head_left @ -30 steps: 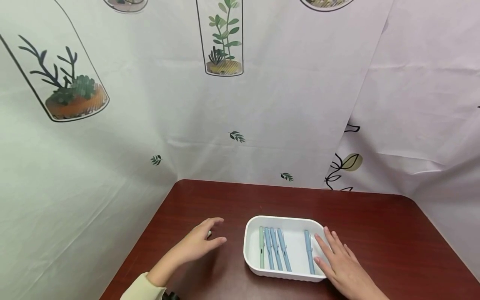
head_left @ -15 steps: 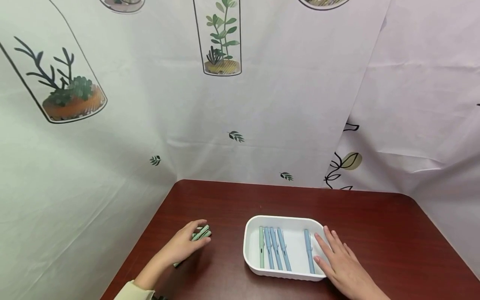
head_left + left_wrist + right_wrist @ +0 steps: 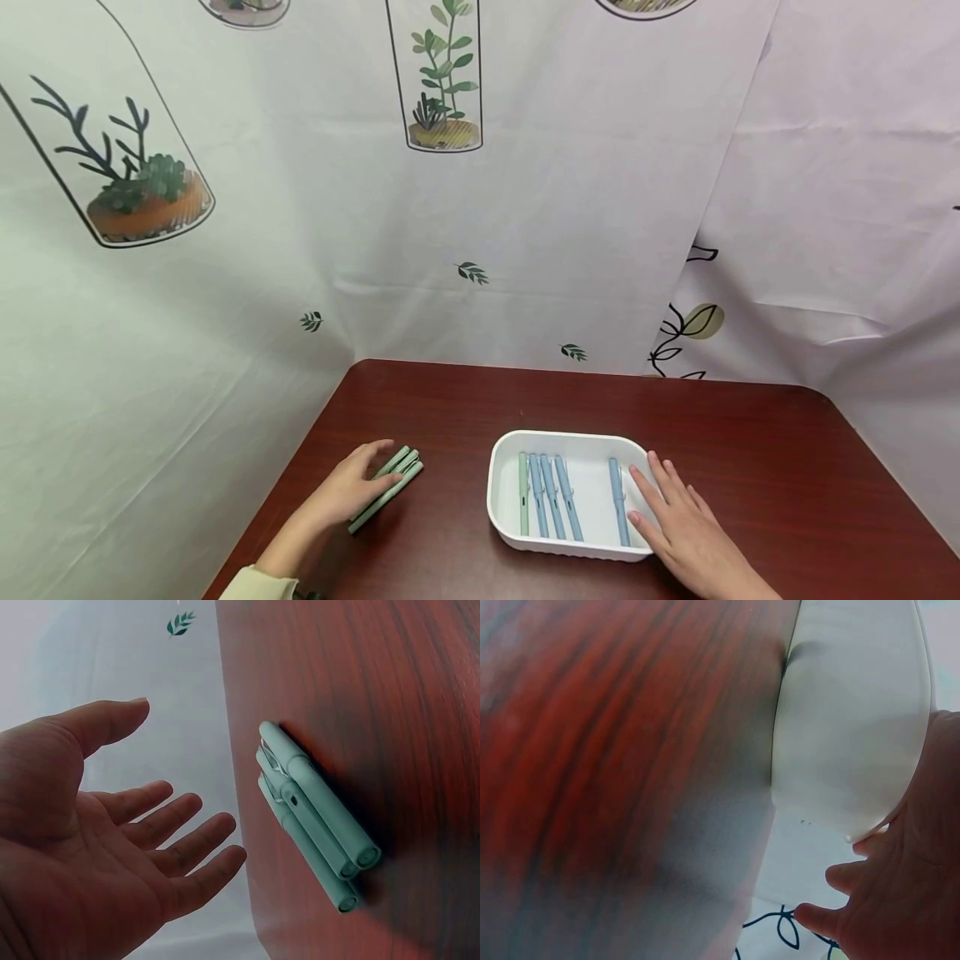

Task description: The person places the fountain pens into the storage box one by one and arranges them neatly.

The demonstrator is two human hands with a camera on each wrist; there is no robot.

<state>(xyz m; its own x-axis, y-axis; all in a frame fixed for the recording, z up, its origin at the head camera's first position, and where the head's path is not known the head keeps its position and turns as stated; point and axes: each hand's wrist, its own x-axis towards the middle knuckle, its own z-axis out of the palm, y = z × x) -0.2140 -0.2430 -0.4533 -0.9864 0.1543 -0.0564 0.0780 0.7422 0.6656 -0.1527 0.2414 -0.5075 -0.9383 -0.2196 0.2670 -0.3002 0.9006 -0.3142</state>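
Three green pens [image 3: 322, 814] with clips lie side by side on the table, left of the tray in the head view. Above them hovers my left hand [image 3: 347, 490], fingers spread and holding nothing; in the left wrist view the palm [image 3: 97, 862] is apart from the pens. A white tray [image 3: 570, 552] holds one green pen [image 3: 523, 496] at its left, several blue pens [image 3: 551, 497] beside it and a separate blue pen [image 3: 618, 502] toward the right. My right hand [image 3: 686, 537] rests with straight fingers at the tray's right rim.
The dark red wooden table [image 3: 450, 400] carries the tray and the pens. White cloth [image 3: 570, 250] printed with plants hangs behind the table and along its sides.
My left hand has moved left and back over the green pens, uncovering them from behind its fingers. The right hand and the tray have stayed in place.
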